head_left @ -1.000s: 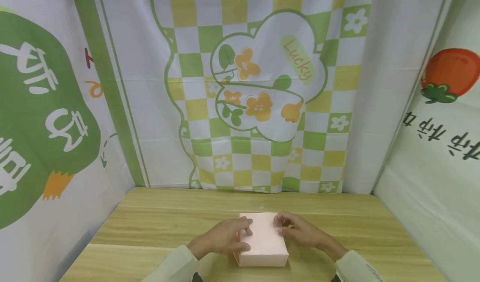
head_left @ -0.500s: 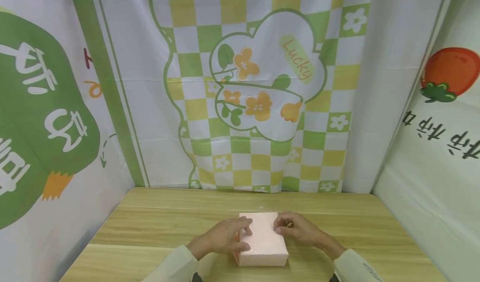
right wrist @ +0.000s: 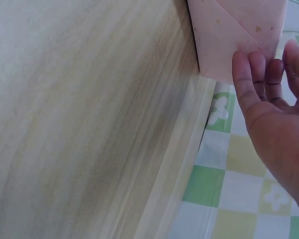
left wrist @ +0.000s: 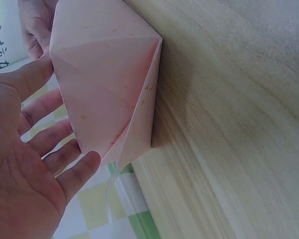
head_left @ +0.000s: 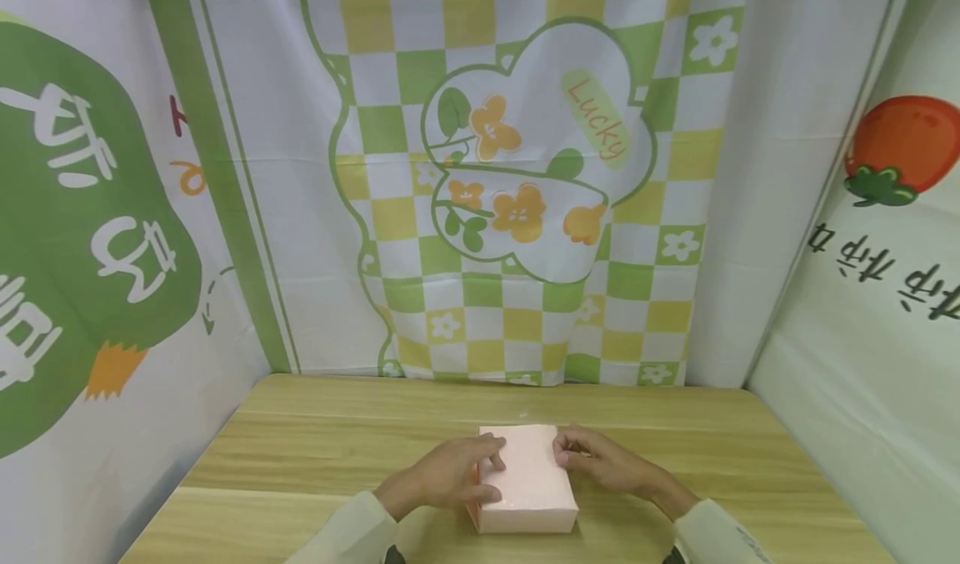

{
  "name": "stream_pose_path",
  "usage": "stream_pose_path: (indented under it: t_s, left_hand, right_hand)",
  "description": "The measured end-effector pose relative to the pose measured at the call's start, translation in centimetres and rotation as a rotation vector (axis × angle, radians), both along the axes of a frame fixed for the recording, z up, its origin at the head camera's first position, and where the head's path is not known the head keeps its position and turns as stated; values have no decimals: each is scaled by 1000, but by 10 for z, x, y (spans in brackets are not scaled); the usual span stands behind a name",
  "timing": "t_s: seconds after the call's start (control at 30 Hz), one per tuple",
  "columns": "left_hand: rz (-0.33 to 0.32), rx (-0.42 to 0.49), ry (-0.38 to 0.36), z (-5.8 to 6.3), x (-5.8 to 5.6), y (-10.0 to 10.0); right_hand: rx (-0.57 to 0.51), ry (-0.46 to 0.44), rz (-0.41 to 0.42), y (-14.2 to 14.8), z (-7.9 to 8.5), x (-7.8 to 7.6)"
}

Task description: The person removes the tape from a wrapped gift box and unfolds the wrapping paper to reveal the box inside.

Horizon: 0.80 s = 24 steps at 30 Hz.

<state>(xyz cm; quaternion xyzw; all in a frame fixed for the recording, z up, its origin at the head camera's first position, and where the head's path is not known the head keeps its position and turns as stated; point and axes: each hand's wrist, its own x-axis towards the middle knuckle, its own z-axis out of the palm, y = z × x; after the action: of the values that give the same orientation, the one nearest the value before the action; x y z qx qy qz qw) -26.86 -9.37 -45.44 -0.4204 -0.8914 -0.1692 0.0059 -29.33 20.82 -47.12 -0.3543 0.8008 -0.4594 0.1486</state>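
A pale pink paper-wrapped box [head_left: 528, 476] lies flat on the wooden table. My left hand [head_left: 453, 474] rests on its left edge, fingers spread over the top. In the left wrist view, this end shows a folded, slightly gaping paper flap [left wrist: 102, 94], and a clear strip like tape [left wrist: 109, 199] hangs from its corner. My right hand [head_left: 600, 462] is at the far right edge of the top, thumb and forefinger close together with nothing visible between them. In the right wrist view, its other fingers [right wrist: 242, 74] lie relaxed against the box's side.
The wooden table [head_left: 330, 439] reaches back to a green-and-yellow checked cloth [head_left: 480, 331]. White printed cloths hang at the left [head_left: 225, 331] and right [head_left: 832, 364] of the table.
My right hand, blurred by motion a second ago, has shifted slightly along the top toward the right edge. My left hand and the box stay where they were.
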Motion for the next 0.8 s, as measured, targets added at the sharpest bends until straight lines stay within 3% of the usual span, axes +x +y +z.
stream_pose_path:
  t_s: [0.33, 0.8]
  left_hand:
    - [0, 6, -17, 2, 1, 0]
    - [11, -4, -14, 2, 2, 0]
  right_hand:
    - [-77, -146, 30, 7, -2, -2]
    - [-113, -237, 34, 13, -3, -1]
